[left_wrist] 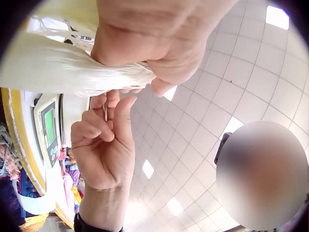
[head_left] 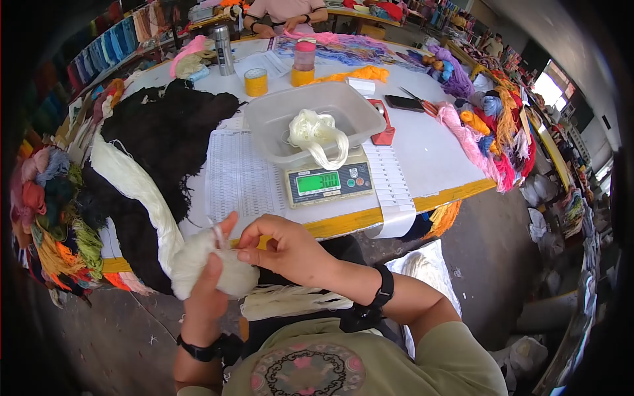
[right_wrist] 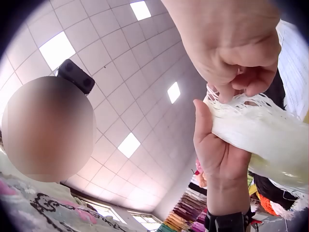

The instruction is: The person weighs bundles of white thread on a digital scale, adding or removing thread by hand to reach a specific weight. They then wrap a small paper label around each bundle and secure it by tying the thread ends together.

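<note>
A bundle of white yarn (head_left: 188, 267) lies in my left hand (head_left: 206, 300), whose fingers and thumb wrap around it. In the right wrist view that hand (right_wrist: 224, 159) cups the yarn (right_wrist: 260, 125) from below, loose strands at its end. My right hand (head_left: 290, 254) pinches at those strands with curled fingers; the left wrist view shows its palm side (left_wrist: 104, 150). From the bundle a long white length runs up over the table's left side. A green-lit scale (head_left: 330, 181) reads about 300, and a grey plastic tub (head_left: 264, 122) on it holds a white skein (head_left: 314, 132).
Black yarn (head_left: 158, 138) covers the table's left part beside a printed sheet (head_left: 231, 171). A red tape dispenser (head_left: 383, 125), a phone (head_left: 404, 103) and scissors (head_left: 422, 102) lie right of the tub. White yarn (head_left: 294, 302) rests across the lap. Another person (head_left: 287, 16) sits opposite.
</note>
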The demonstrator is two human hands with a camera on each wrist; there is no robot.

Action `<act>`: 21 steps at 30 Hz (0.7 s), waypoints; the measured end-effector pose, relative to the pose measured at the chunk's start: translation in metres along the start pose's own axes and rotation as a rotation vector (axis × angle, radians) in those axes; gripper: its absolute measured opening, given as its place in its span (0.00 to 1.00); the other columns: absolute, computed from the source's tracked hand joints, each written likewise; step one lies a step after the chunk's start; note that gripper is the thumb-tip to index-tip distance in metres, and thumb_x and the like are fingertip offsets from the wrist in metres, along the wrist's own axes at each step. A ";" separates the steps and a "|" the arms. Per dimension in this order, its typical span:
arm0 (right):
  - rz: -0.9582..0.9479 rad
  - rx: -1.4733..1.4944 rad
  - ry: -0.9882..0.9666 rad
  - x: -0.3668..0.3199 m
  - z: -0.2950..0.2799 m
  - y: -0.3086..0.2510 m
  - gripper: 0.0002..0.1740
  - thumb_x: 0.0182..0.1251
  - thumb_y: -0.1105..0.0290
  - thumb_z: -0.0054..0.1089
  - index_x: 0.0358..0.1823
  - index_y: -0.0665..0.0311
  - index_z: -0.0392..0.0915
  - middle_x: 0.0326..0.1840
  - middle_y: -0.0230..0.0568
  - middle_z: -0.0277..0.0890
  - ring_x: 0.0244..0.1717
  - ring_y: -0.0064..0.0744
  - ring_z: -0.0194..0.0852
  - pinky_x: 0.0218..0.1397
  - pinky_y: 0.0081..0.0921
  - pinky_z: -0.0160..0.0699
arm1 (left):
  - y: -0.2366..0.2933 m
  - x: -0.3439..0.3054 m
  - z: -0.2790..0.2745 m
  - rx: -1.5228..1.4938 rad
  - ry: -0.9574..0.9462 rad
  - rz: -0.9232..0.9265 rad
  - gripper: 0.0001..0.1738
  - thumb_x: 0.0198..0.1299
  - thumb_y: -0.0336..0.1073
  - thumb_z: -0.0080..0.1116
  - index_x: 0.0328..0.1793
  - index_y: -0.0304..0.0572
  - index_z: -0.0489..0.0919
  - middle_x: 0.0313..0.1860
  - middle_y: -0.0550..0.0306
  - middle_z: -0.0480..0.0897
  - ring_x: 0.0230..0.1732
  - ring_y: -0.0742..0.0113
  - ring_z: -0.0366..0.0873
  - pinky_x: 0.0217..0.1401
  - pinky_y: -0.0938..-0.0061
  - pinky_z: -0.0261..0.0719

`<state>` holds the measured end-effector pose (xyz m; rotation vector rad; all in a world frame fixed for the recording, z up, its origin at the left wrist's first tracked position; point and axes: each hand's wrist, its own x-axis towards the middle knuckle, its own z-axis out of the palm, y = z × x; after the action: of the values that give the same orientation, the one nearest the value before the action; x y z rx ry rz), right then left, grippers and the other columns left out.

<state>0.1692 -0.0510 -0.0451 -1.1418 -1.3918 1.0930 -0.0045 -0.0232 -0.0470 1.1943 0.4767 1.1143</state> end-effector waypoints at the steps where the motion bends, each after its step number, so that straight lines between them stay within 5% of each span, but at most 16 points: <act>1: -0.053 -0.036 0.020 -0.001 0.001 0.005 0.05 0.65 0.72 0.64 0.39 0.62 0.77 0.33 0.28 0.73 0.30 0.15 0.66 0.29 0.19 0.66 | -0.006 0.001 0.002 -0.001 -0.011 -0.009 0.37 0.64 0.49 0.59 0.69 0.26 0.64 0.68 0.38 0.70 0.67 0.55 0.71 0.71 0.62 0.65; 3: -0.104 -0.068 0.025 -0.002 0.002 0.010 0.06 0.66 0.71 0.64 0.40 0.62 0.77 0.34 0.27 0.73 0.30 0.14 0.67 0.29 0.18 0.66 | -0.010 0.003 0.007 -0.037 -0.032 -0.067 0.36 0.65 0.47 0.58 0.70 0.26 0.64 0.68 0.39 0.71 0.67 0.56 0.70 0.72 0.62 0.64; 6: 0.089 0.105 -0.007 -0.002 -0.002 0.009 0.05 0.66 0.71 0.63 0.40 0.61 0.76 0.34 0.27 0.73 0.28 0.13 0.68 0.26 0.13 0.67 | -0.008 0.005 0.010 -0.167 -0.054 -0.161 0.29 0.69 0.40 0.54 0.69 0.28 0.66 0.67 0.43 0.72 0.67 0.60 0.70 0.72 0.65 0.64; 13: 0.279 0.513 0.004 0.003 -0.004 0.003 0.06 0.72 0.68 0.56 0.41 0.63 0.72 0.32 0.28 0.71 0.22 0.13 0.64 0.23 0.13 0.67 | -0.016 0.009 0.001 -0.389 0.039 -0.205 0.28 0.70 0.39 0.53 0.70 0.29 0.65 0.65 0.43 0.74 0.66 0.60 0.72 0.71 0.65 0.67; 21: 0.173 -0.035 -0.083 0.008 0.011 0.003 0.06 0.73 0.68 0.55 0.43 0.63 0.72 0.32 0.26 0.71 0.26 0.11 0.66 0.26 0.13 0.71 | -0.023 0.007 -0.012 -0.280 0.066 -0.176 0.26 0.67 0.34 0.57 0.68 0.30 0.68 0.61 0.46 0.77 0.63 0.63 0.74 0.68 0.68 0.70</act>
<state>0.1583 -0.0432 -0.0485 -1.2732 -1.4003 1.2545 -0.0013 -0.0101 -0.0707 0.8571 0.4502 1.0325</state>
